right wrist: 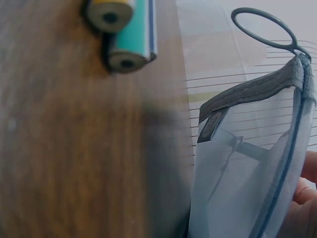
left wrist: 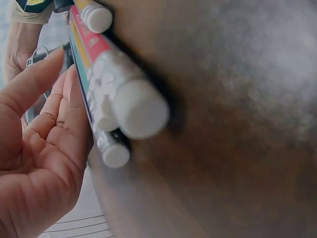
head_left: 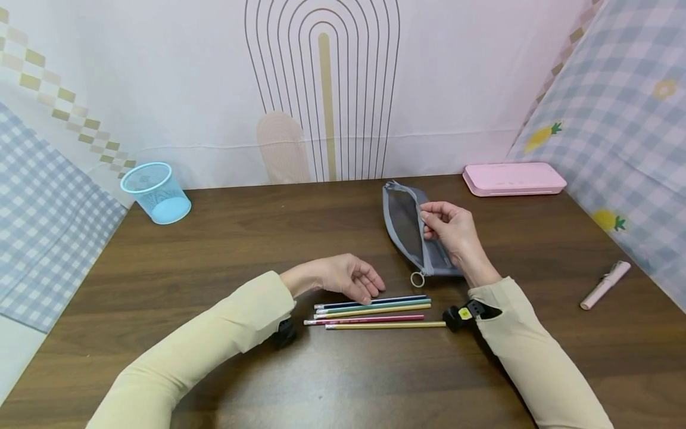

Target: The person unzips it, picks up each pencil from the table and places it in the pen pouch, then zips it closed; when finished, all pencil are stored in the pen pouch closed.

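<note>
A grey mesh zip pouch (head_left: 404, 226) with a ring pull lies with its mouth spread apart. My right hand (head_left: 450, 229) pinches its right edge between thumb and fingers; the right wrist view shows the see-through pouch (right wrist: 237, 163) close up, with part of that hand at the edge. Several pencils (head_left: 375, 317) in navy, green, yellow, red and gold lie side by side in front of the pouch, white eraser ends to the left. My left hand (head_left: 348, 277) is at the far side of the row, palm toward the pencils in the left wrist view, fingers loosely bent and holding nothing.
A light blue mesh cup (head_left: 166, 199) stands at the back left of the wooden table (head_left: 257, 381). At the back right is a pink case (head_left: 514, 180), and a pale pink pen (head_left: 605, 286) lies near the right edge. Patterned cloths hang behind and at both sides.
</note>
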{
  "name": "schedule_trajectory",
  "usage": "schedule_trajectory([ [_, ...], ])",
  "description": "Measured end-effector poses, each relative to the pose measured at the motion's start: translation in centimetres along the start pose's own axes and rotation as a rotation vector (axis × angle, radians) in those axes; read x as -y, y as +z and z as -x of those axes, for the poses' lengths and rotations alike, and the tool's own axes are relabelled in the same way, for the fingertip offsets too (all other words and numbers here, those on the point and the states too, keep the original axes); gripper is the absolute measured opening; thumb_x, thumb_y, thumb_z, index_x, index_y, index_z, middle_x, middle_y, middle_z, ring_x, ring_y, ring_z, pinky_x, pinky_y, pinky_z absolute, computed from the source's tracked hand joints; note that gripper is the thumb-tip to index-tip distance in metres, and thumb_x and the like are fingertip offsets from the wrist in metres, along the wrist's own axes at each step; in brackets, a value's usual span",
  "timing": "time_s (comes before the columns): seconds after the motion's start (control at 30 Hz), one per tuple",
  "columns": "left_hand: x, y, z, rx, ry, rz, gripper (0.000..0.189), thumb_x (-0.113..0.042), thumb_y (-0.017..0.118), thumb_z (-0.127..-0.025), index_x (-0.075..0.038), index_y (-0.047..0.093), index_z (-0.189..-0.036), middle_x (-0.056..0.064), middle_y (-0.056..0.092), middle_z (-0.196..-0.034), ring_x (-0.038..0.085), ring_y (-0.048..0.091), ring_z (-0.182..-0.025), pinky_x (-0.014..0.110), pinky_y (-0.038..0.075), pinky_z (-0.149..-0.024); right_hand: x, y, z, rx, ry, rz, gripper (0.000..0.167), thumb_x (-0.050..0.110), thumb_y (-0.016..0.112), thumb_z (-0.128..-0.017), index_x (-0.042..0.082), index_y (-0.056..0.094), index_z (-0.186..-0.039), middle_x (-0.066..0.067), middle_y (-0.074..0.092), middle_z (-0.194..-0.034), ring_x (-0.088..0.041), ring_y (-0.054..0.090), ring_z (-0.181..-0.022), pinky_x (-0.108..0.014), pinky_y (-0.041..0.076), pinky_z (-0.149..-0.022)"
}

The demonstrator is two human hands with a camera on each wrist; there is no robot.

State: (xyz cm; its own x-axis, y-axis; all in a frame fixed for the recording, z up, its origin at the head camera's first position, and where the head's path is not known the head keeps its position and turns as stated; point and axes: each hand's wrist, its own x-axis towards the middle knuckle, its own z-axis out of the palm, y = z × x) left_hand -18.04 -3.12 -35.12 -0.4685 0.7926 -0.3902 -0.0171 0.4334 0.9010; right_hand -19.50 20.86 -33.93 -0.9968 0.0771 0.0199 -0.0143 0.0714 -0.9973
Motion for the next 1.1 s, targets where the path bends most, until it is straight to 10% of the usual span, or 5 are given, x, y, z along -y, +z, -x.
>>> schedule_trajectory([
  [0.77, -0.1, 0.3, 0.2, -0.039, 0.028, -0.323, 0.02, 0.001, 0.071, -0.079, -0.005, 0.07, -0.097, -0.001, 0.068, -0.081, 0.004, 0.062, -0.074, 0.018, 0.053, -0.069, -0.2, 0.0, 0.0, 0.002, -0.012, -0.035, 0.014, -0.001, 0.059, -0.09, -0.003, 0.058, -0.103, 0.005, 0.057, -0.067, -0.003, 0.054, -0.055, -0.014, 0.052, -0.052],
  [1.1, -0.7, -4.0, 1.6, -0.018, -0.059, -0.024, 0.024, 0.003, 0.06, -0.086, 0.007, 0.06, -0.11, -0.003, 0.063, -0.08, 0.006, 0.056, -0.073, 0.02, 0.051, -0.065, -0.2, 0.1, -0.1, 0.003, -0.017, -0.027, 0.016, 0.0, 0.058, -0.091, -0.006, 0.057, -0.105, 0.007, 0.056, -0.065, -0.002, 0.054, -0.055, -0.014, 0.052, -0.051],
])
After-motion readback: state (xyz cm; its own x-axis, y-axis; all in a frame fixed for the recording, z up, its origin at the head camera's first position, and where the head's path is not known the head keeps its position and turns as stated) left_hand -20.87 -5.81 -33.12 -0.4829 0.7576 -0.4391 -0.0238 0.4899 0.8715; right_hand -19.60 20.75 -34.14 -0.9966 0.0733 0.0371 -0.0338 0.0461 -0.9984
